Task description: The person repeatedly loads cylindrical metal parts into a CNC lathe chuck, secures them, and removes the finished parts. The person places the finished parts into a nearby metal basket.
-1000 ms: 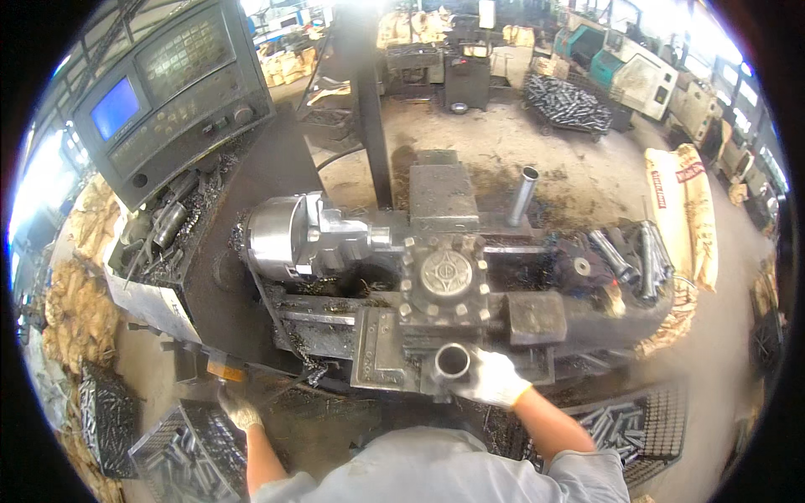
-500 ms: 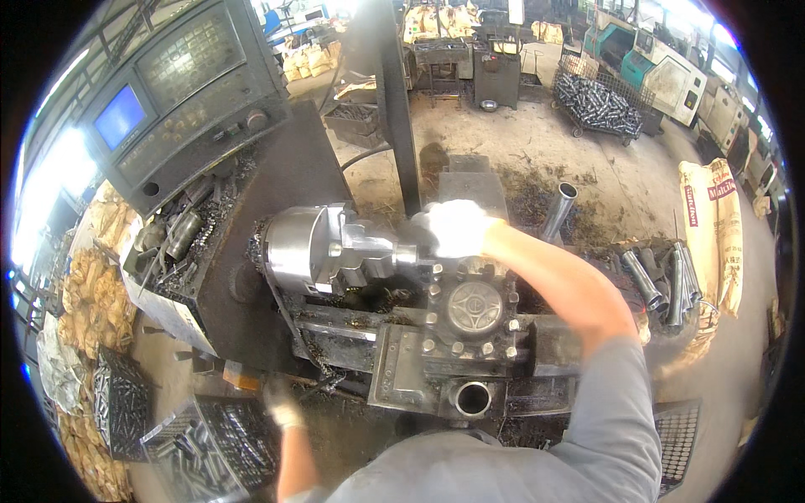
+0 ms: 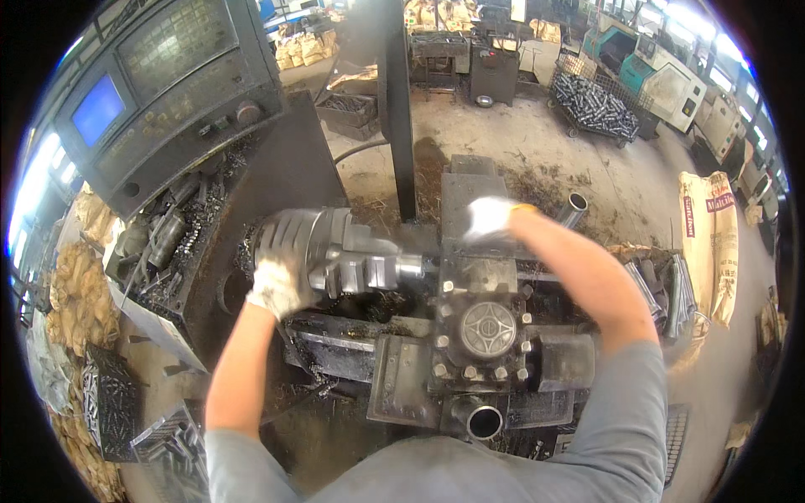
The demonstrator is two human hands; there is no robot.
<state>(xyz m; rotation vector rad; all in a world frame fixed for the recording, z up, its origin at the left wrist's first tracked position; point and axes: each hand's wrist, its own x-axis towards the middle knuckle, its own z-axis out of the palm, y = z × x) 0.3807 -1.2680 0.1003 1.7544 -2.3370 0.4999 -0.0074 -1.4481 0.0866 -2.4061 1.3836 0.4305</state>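
Chuck [image 3: 289, 235], the big round metal holder, sits left of the middle, just beside the dark slanted panel [image 3: 302, 159]. At the left, the left hand [image 3: 281, 287], in a pale glove, is at the chuck's near side, low down. Its fingers point away from the person and seem to touch the metal, but they are smeared (like a photo of someone waving), so I cannot tell if they grip it. From them, the chuck lies up and to the right. Its long line runs left to right, dipping a little at the right end, where a short shiny tube [image 3: 409, 266] pokes out. Next comes the tool block [image 3: 489, 329], with a star on its round top. Above that is the right hand [image 3: 489, 220], gloved too, by a dark box [image 3: 474, 180]. It is apart from the chuck, which lies to its left, so the left hand is nearer. The right fingers are blurry; I cannot tell if they hold anything. Farther right, a tall metal tube [image 3: 575, 211] leans behind the right forearm [image 3: 587, 272].
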